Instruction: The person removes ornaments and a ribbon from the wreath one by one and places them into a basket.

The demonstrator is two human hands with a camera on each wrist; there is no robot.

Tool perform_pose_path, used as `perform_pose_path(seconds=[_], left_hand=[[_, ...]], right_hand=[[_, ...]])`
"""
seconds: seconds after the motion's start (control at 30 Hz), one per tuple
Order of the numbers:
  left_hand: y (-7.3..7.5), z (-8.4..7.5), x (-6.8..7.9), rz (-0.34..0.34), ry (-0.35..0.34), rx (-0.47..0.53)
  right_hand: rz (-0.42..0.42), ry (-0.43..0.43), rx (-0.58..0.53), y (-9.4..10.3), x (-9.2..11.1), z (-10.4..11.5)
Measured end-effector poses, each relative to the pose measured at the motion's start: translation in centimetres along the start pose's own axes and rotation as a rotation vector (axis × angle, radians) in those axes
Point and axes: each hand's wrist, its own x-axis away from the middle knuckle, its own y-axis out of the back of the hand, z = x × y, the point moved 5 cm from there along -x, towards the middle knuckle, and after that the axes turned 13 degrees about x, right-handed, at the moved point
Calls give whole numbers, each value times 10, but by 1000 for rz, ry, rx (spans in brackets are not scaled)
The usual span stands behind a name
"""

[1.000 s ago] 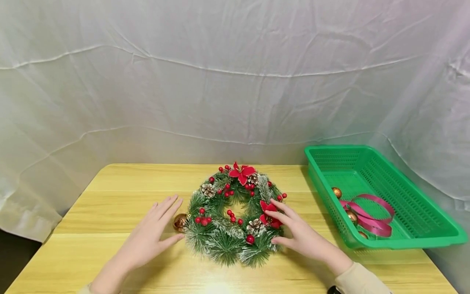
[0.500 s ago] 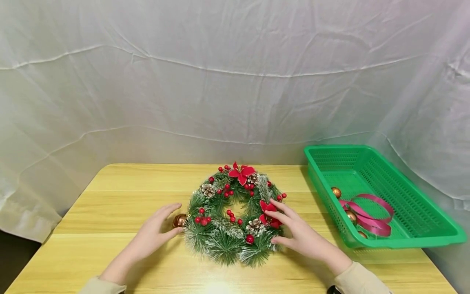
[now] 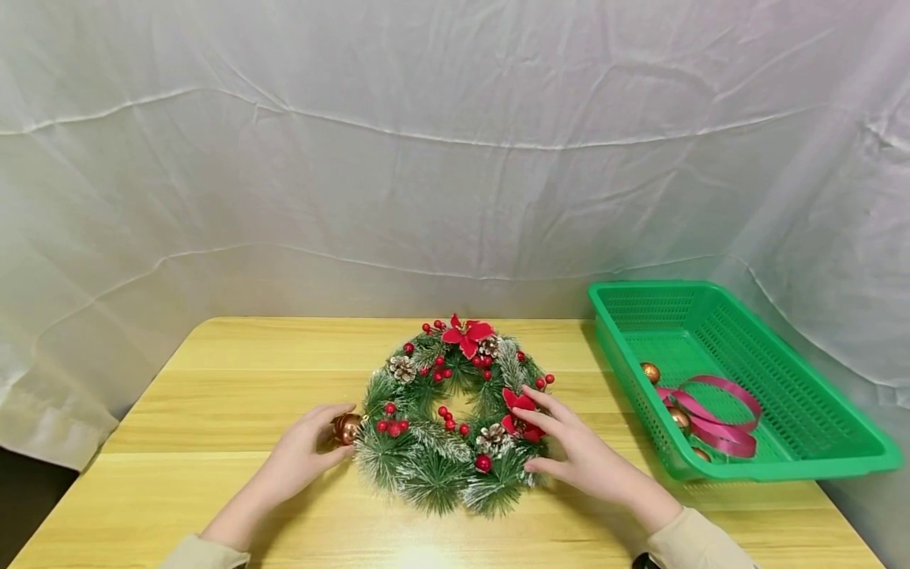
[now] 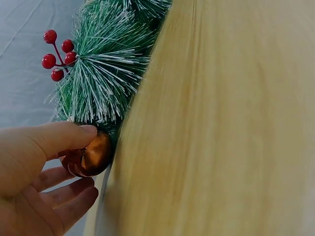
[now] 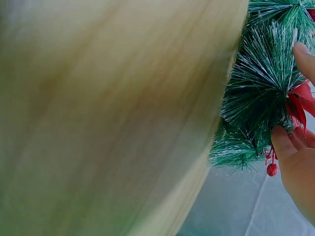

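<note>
A green Christmas wreath [image 3: 441,474] with frosted tips, red berries, pine cones and red poinsettias lies flat on the wooden table [image 3: 235,379]. At its left edge is a shiny copper bauble [image 3: 347,429] with a small gold cap. My left hand [image 3: 302,452] holds this bauble, thumb on the near side and fingers curled on the far side; the left wrist view shows the thumb across the bauble [image 4: 96,155]. On the wreath's right side rests my right hand [image 3: 584,454], fingers spread and lightly bent beside the lower poinsettia [image 3: 521,412].
A green plastic basket [image 3: 789,472] stands at the right of the table. Inside it lie a coil of magenta ribbon [image 3: 735,442] and several copper-coloured baubles [image 3: 650,372]. A pale cloth [image 3: 455,158] hangs behind the table.
My left hand has moved in toward the bauble, and its fingers have gone from stretched out to curled around it. The right hand and the wreath stay almost where they were.
</note>
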Motion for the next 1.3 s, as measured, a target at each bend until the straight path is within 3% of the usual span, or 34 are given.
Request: perform_pose_path(seconds=[0.33, 0.67, 1.3], left_hand=[[1, -1, -2, -22, 30, 34], [10, -14, -8, -41, -6, 131], [26, -52, -36, -69, -123, 124]], right_hand=[[-4, -1, -5, -1, 0, -1], [-6, -7, -2, 0, 0, 0], [0, -18, -20, -1, 1, -1]])
